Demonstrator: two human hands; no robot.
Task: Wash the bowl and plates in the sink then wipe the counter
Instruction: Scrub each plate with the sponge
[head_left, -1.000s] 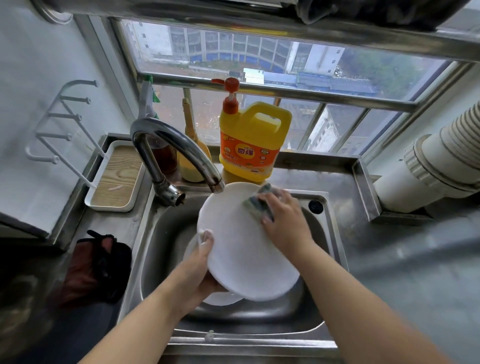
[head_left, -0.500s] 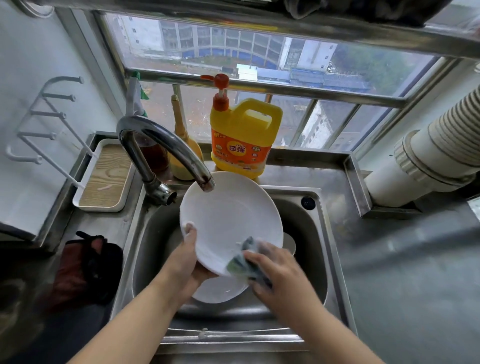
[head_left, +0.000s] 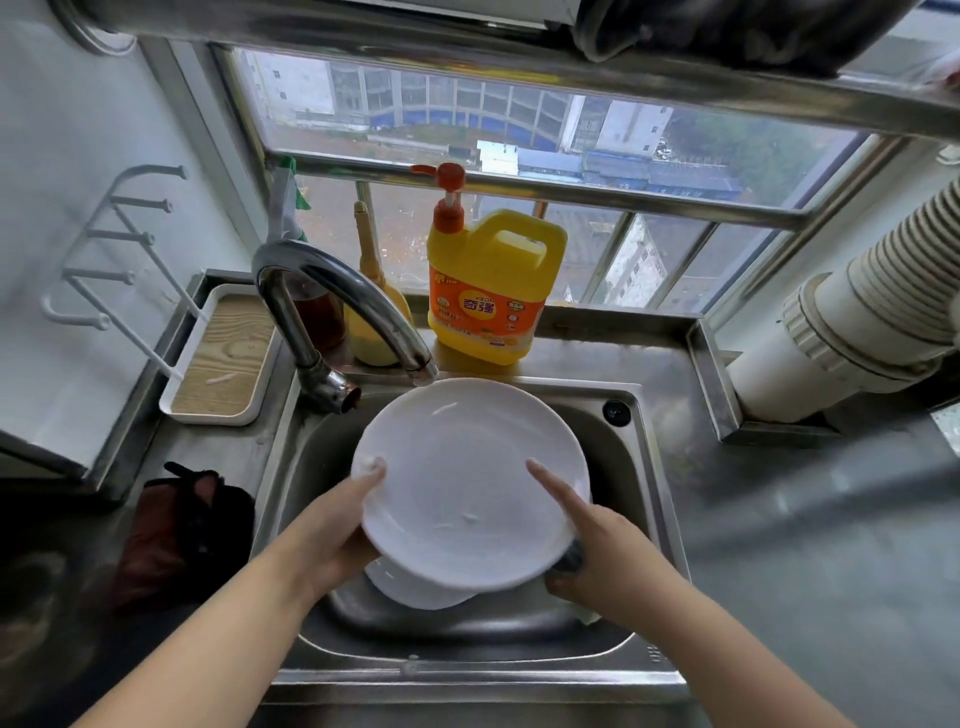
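- Left hand (head_left: 332, 535) grips the white plate (head_left: 467, 483) at its left rim, thumb on the upper face, fingers hidden beneath.
- Right hand (head_left: 597, 551) at the plate's lower right edge: index finger stretched flat across the plate face, the rest curled under around a dark sponge (head_left: 569, 558), only partly visible.
- Plate is held tilted above the sink (head_left: 649, 519) basin, face up toward the camera, soapy streaks on it.
- A second white dish (head_left: 415, 595) lies in the basin under the held plate; whether bowl or plate cannot be told.
- Dark red cloth (head_left: 176, 535) on the counter (head_left: 805, 545), left of the sink.
- Faucet (head_left: 353, 306) arches from the sink's back left corner, spout just above the plate's far rim.
- White tray (head_left: 218, 358) with a wood-grain base sits left of the faucet.
- Yellow detergent jug (head_left: 491, 296) with an orange pump stands behind the sink, by the window.
- Pale ribbed duct (head_left: 857, 317) at far right.
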